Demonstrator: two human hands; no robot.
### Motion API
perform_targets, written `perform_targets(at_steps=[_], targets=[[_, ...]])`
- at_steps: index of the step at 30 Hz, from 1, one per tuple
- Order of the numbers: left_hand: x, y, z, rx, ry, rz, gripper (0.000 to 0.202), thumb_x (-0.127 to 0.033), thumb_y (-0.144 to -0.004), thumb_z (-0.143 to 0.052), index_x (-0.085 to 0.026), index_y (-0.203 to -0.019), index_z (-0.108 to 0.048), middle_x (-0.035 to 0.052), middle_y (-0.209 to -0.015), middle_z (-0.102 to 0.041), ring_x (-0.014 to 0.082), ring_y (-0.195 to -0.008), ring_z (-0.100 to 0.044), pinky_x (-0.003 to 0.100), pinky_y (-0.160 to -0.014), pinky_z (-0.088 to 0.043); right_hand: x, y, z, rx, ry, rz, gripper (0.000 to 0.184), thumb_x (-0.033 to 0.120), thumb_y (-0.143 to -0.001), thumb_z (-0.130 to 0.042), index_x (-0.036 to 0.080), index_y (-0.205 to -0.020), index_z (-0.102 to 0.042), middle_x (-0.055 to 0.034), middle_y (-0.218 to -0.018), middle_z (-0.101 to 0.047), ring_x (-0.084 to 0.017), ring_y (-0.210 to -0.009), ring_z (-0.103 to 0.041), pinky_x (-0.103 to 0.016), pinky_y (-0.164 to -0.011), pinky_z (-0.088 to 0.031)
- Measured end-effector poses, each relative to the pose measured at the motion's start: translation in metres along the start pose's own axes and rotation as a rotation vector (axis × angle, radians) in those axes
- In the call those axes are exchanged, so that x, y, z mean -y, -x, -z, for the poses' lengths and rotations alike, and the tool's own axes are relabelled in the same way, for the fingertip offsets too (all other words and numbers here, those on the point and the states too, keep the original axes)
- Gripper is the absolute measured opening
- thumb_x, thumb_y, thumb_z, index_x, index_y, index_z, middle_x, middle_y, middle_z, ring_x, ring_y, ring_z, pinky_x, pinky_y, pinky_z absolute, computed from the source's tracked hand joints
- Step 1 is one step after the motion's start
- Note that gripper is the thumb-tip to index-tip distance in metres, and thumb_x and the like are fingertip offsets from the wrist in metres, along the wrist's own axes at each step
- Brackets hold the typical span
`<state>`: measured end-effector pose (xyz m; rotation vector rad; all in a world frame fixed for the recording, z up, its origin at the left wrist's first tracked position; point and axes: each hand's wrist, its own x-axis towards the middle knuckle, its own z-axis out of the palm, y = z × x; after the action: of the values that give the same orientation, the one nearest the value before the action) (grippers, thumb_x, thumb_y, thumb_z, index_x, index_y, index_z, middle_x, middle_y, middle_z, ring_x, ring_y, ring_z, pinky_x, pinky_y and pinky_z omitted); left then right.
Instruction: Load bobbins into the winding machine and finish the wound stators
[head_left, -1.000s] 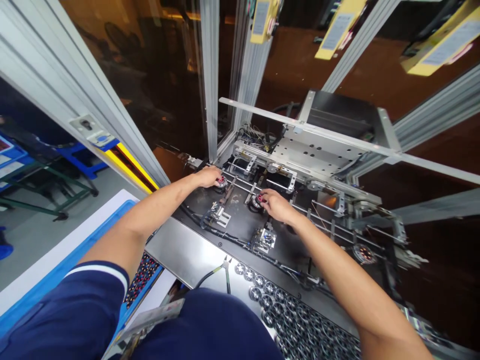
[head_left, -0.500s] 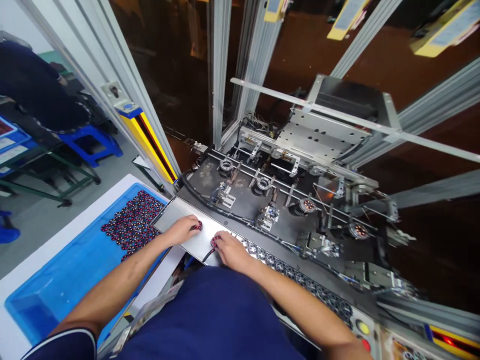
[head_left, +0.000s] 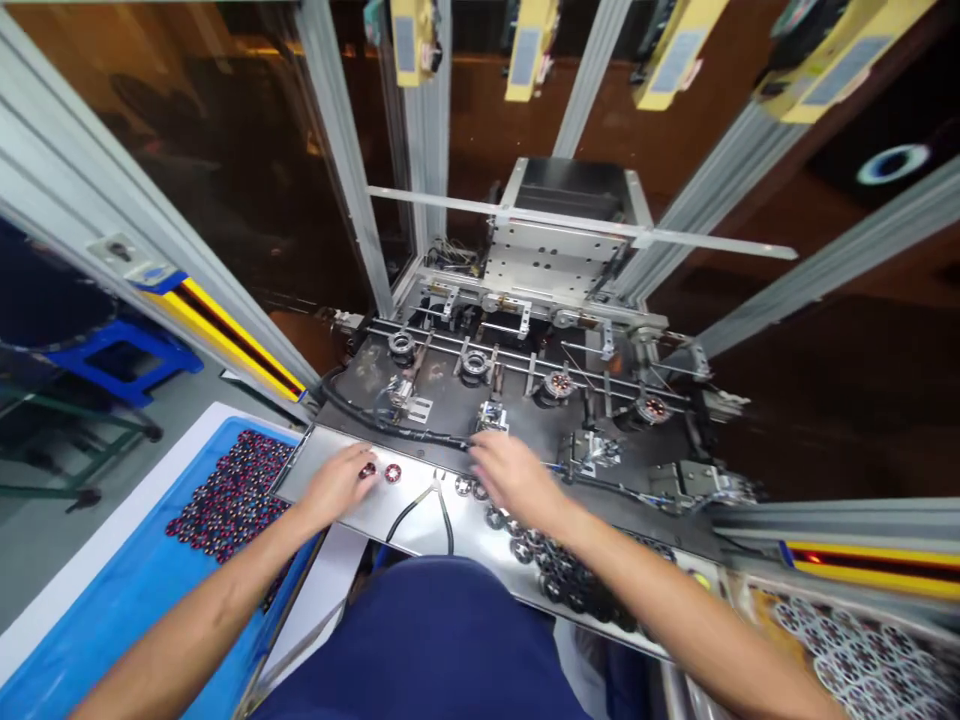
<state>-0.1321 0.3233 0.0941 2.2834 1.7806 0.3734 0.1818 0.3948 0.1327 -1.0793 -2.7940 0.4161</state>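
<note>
My left hand (head_left: pixel 341 487) is over the left end of the metal ledge (head_left: pixel 311 450), its fingers closed around a small red-and-black motor stator (head_left: pixel 367 469). A second stator (head_left: pixel 393 473) lies flat just right of my fingertips, apart from them. Farther right, my right hand (head_left: pixel 514 478) hovers at the ledge's back edge, slightly blurred, thumb and fingers apart with nothing visible between them. Below it sit silvery stator cores (head_left: pixel 463 486). Between my hands lies a pair of nippers (head_left: pixel 437 488) with dark handles spread towards me.
A blue tray (head_left: pixel 142 590) holding many red-and-black stators (head_left: pixel 232 490) is at left. Behind the ledge stands a winding machine (head_left: pixel 450 400) with several round holders. Yellow light-curtain bars (head_left: pixel 232 335) flank it. Dark cores (head_left: pixel 570 580) crowd the ledge's right; more (head_left: pixel 862 640) lie far right.
My right hand has let go of a stator, which now lies on the ledge, and has moved right to the cores. The left hand keeps its stator. My view has turned rightward.
</note>
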Motion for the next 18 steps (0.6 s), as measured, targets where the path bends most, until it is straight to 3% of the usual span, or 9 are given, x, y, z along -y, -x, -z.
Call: perform_targets(at_steps=[3, 6, 8, 11, 15, 18], targets=[[-0.041, -0.059, 0.040, -0.013, 0.010, -0.186, 0.029, -0.035, -0.093, -0.054, -0.018, -0.113, -0.065, 0.0120, -0.126, -0.063, 0.0252, -0.118, -0.058, 0.043, -0.104, -0.046, -0.087, 0.051, 0.058, -0.091, 0.110, -0.216, 0.037, 0.024, -0.095, -0.039, 0.009, -0.120, -0.063, -0.0206, -0.130, -0.059, -0.031, -0.124, -0.051, -0.048, -0.110, -0.038], [-0.094, -0.146, 0.053, 0.027, -0.010, -0.382, 0.030, -0.035, -0.093, -0.055, -0.018, -0.117, -0.062, 0.0098, -0.126, -0.062, 0.0228, -0.122, -0.055, 0.040, -0.107, -0.042, -0.169, 0.086, 0.094, -0.076, 0.204, -0.403, 0.029, 0.014, -0.085, -0.048, 0.008, -0.104, -0.070, -0.0233, -0.112, -0.066, -0.034, -0.108, -0.060, -0.050, -0.099, -0.046], [-0.129, -0.205, 0.042, 0.073, -0.042, -0.487, 0.031, -0.031, -0.089, -0.061, -0.017, -0.117, -0.062, 0.0111, -0.125, -0.062, 0.0249, -0.123, -0.053, 0.043, -0.107, -0.042, -0.210, 0.101, 0.102, -0.036, 0.237, -0.495, 0.029, 0.006, -0.076, -0.053, 0.011, -0.097, -0.072, -0.0193, -0.101, -0.069, -0.032, -0.100, -0.064, -0.044, -0.093, -0.050], [-0.169, -0.270, 0.005, 0.147, -0.104, -0.605, 0.036, -0.027, -0.083, -0.069, -0.015, -0.116, -0.062, 0.0127, -0.129, -0.058, 0.0295, -0.128, -0.048, 0.048, -0.105, -0.043, -0.247, 0.114, 0.097, 0.005, 0.248, -0.572, 0.041, -0.001, -0.067, -0.055, 0.013, -0.101, -0.073, -0.0155, -0.108, -0.068, -0.028, -0.105, -0.063, -0.037, -0.096, -0.048], [-0.192, -0.311, -0.044, 0.217, -0.175, -0.690, 0.035, -0.033, -0.088, -0.063, -0.016, -0.119, -0.060, 0.0110, -0.132, -0.055, 0.0288, -0.124, -0.052, 0.053, -0.101, -0.044, -0.266, 0.120, 0.081, 0.016, 0.227, -0.615, 0.047, 0.003, -0.068, -0.060, 0.015, -0.112, -0.069, -0.0136, -0.128, -0.059, -0.027, -0.121, -0.055, -0.035, -0.106, -0.042], [-0.193, -0.322, -0.063, 0.248, -0.210, -0.716, 0.036, -0.035, -0.090, -0.061, -0.016, -0.121, -0.058, 0.0111, -0.132, -0.055, 0.0275, -0.120, -0.054, 0.052, -0.099, -0.046, -0.273, 0.120, 0.071, 0.016, 0.198, -0.626, 0.043, 0.010, -0.069, -0.065, 0.017, -0.112, -0.069, -0.0129, -0.135, -0.055, -0.028, -0.126, -0.051, -0.036, -0.109, -0.040]])
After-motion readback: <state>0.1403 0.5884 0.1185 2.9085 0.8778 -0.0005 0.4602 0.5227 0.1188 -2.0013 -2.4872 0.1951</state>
